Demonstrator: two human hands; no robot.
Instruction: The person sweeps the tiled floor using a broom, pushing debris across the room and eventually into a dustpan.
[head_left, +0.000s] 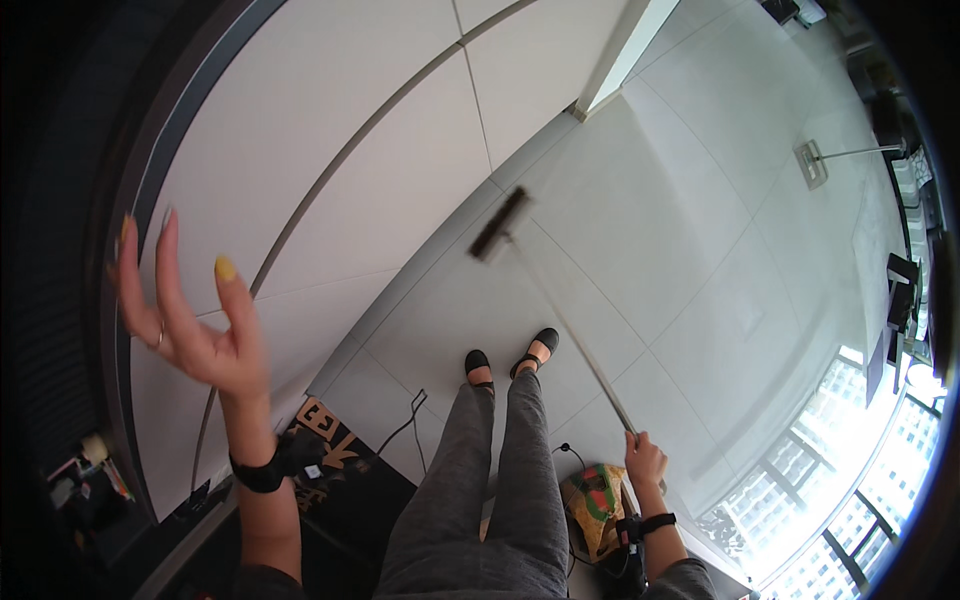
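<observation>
My right hand (646, 461) grips the upper end of a long thin broom handle (574, 326). At the handle's far end, the broom head (499, 225) with dark bristles is blurred, over the grey tiled floor close to the foot of the white cabinets. My left hand (202, 330) is raised in front of the white cabinet panels (382, 202) with fingers spread and nothing in it. Its fingertips are close to the dark top edge (142, 195) of the cabinets; whether they touch it I cannot tell.
A flat floor mop (811, 163) stands at the far right. Near my feet lie a black cable (401, 427) and a black printed box (360, 495). A patterned bag (596, 506) sits below my right hand. A white post (619, 56) ends the cabinet row.
</observation>
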